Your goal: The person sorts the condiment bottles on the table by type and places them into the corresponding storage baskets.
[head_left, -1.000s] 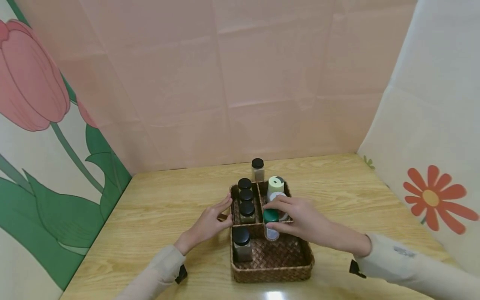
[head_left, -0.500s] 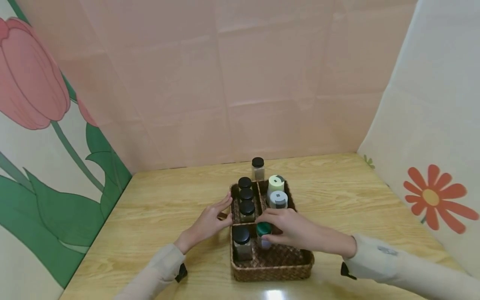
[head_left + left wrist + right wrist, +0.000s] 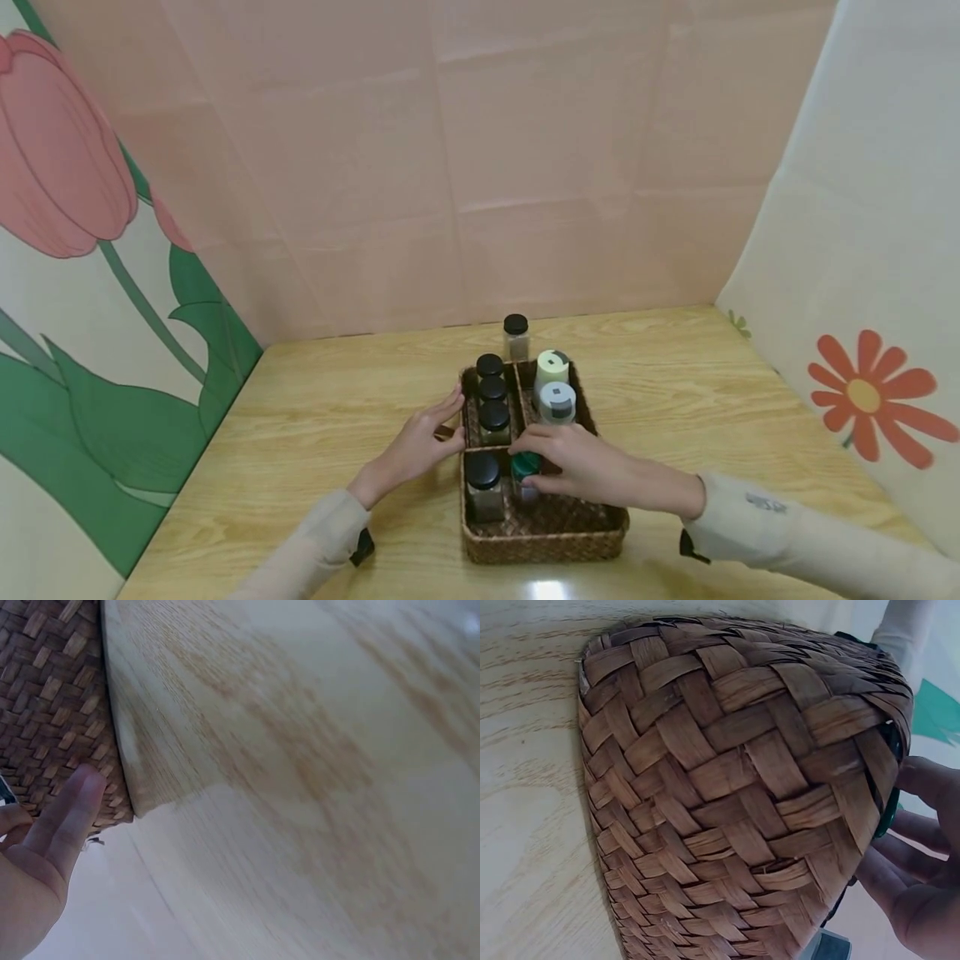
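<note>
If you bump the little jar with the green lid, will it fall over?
Probably it could: the green-lid jar looks tall and narrow, so likely tippy. The right hand holds it, and the basket wall and black-lid jar beside it would likely catch it.

No writing can be read anywhere; a small grey mark on the right sleeve (image 3: 765, 502) may be lettering, but it is too blurred.

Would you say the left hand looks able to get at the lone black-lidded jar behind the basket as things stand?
Probably yes: the left hand rests open on the basket side, holding nothing, and the jar stands in the open on the table.
</note>
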Demonstrator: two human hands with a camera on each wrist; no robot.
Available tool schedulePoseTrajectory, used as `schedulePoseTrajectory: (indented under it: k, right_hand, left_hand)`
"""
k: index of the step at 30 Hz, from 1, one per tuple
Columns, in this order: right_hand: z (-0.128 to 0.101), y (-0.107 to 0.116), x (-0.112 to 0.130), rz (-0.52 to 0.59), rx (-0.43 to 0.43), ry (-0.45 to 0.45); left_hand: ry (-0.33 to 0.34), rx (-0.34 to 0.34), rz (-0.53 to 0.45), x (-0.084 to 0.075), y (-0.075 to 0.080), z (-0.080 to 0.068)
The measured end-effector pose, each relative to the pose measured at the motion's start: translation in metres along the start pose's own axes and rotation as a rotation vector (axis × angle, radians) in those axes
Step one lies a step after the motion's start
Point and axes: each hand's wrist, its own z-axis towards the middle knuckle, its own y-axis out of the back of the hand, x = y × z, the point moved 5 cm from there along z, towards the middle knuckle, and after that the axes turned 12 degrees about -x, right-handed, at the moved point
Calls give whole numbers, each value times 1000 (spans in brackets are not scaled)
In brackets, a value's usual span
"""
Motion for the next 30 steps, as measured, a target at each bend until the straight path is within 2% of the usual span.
schedulePoseTrajectory:
  k: [19, 30]
  right_hand:
    - [3, -2, -8, 46, -10, -38]
    - [8, 13, -12, 15, -163, 47]
  left_hand:
    - [31, 19, 19, 1, 0, 1]
    - [59, 41, 8, -1, 0, 1]
